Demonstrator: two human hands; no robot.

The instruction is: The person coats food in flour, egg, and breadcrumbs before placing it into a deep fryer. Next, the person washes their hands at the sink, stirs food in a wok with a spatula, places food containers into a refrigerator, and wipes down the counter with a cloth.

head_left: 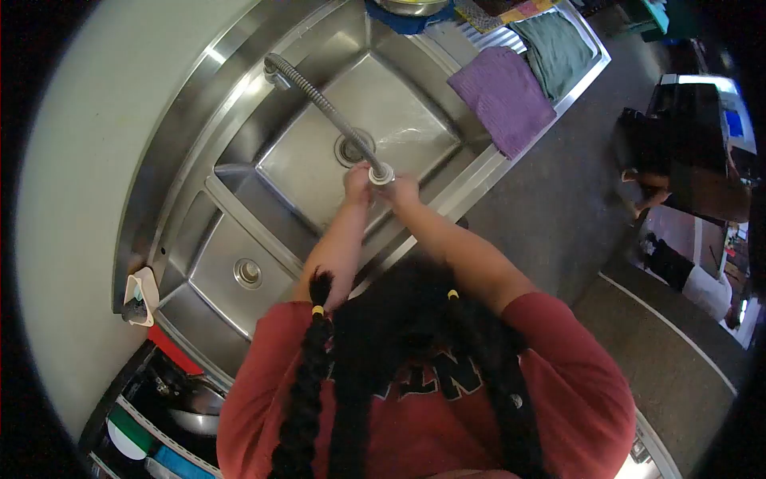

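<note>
A steel sink basin (pixel 319 128) lies ahead, with a round drain (pixel 353 148) in its floor. From its back edge a ribbed flexible faucet (pixel 319 100) arches toward me, its white-rimmed head (pixel 381 173) pointing down between my hands. My left hand (pixel 358 185) is just left of the faucet head and my right hand (pixel 400 190) just right of it, both over the basin's near part. The faucet head partly covers the fingers, so whether they hold anything is hidden.
A smaller basin with a drain (pixel 247 273) is at the left, beside a sponge holder (pixel 141 297). Purple cloth (pixel 507 100) and green cloth (pixel 552 57) lie on the right drainboard. Other people (pixel 706 287) are at the far right. Pans (pixel 195 407) stand lower left.
</note>
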